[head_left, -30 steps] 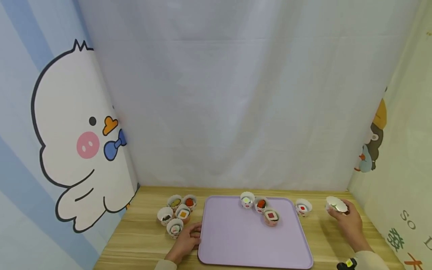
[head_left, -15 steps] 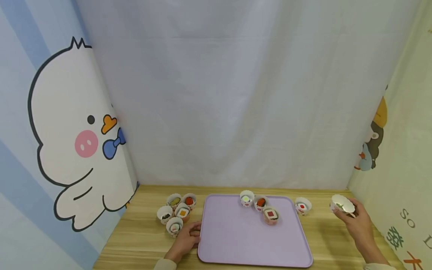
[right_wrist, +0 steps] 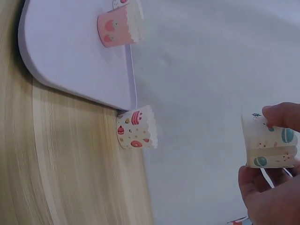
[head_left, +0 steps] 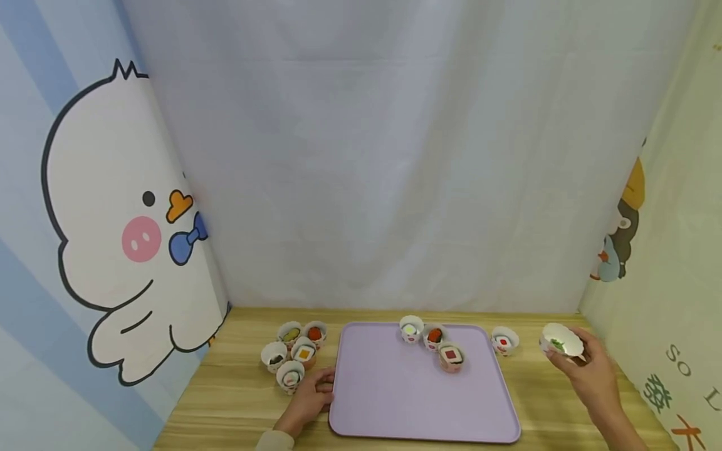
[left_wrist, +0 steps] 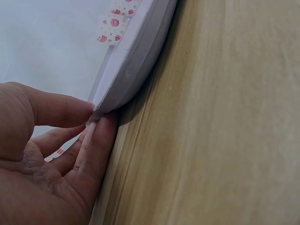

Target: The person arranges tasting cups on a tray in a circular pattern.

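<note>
At the left rim of a lilac tray (head_left: 417, 398), my left hand (head_left: 307, 401) grips the edge. The left wrist view shows the thumb on top of the tray's rim (left_wrist: 133, 70) and fingers underneath. My right hand (head_left: 598, 379) holds a white paper baking cup (head_left: 555, 332) above the table, right of the tray. It is tilted toward me, with a small green piece inside. The right wrist view shows animal and teal prints on this cup (right_wrist: 269, 140), pinched between thumb and fingers. Another paper cup (head_left: 504, 342) with a red-centred white piece stands beside the tray's right edge.
Toward the tray's back right stand a cup with a pale green-centred piece (head_left: 411, 330), one with an orange-red piece (head_left: 434, 337) and a pink one (head_left: 451, 358). Several filled cups (head_left: 290, 377) cluster left of the tray. A hanging cloth (head_left: 395, 188) backs the wooden table (head_left: 214, 407).
My right hand has shifted a little right and back left, tilting its cup so the green piece inside shows better. The left hand stays on the tray's edge.
</note>
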Demonstrator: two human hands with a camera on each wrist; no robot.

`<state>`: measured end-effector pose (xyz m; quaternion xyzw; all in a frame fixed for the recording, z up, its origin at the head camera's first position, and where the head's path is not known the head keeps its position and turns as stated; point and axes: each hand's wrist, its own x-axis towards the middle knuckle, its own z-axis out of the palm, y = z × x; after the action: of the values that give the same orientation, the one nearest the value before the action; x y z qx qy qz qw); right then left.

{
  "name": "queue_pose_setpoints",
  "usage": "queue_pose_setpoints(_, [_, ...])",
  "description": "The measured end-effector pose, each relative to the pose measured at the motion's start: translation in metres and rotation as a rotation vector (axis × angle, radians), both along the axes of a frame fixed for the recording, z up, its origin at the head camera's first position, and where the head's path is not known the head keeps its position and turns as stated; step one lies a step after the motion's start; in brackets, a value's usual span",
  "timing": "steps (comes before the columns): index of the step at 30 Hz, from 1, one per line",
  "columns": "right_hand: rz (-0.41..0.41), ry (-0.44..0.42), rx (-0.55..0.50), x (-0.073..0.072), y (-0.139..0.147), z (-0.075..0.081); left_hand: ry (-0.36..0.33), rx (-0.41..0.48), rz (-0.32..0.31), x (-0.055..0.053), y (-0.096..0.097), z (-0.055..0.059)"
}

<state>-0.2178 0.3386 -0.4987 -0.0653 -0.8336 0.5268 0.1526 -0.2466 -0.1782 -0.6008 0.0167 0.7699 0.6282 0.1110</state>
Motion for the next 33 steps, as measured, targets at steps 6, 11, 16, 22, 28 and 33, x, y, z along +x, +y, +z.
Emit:
queue_pose_setpoints(6, [0.036,-0.016,0.005,0.004,-0.022,0.003,-0.007,-0.005,0.005,0.0,0.0,0.002])
queue_pose_setpoints(11, [0.064,-0.027,-0.019,0.005,-0.043,-0.003,-0.01,-0.016,0.005,-0.001,0.0,0.002])
queue_pose_setpoints(16, [0.096,-0.075,-0.027,0.006,-0.063,-0.014,-0.009,-0.018,0.004,-0.001,0.001,0.002])
queue_pose_setpoints(22, [0.125,-0.14,-0.02,0.003,-0.086,-0.028,0.0,-0.022,0.001,-0.001,0.001,0.002])
queue_pose_setpoints(28, [0.14,-0.108,-0.065,-0.002,-0.102,-0.04,0.002,-0.024,0.002,0.0,0.001,0.002])
queue_pose_setpoints(33, [0.149,-0.081,-0.064,-0.004,-0.113,-0.049,-0.006,-0.023,0.006,0.0,0.001,0.002])
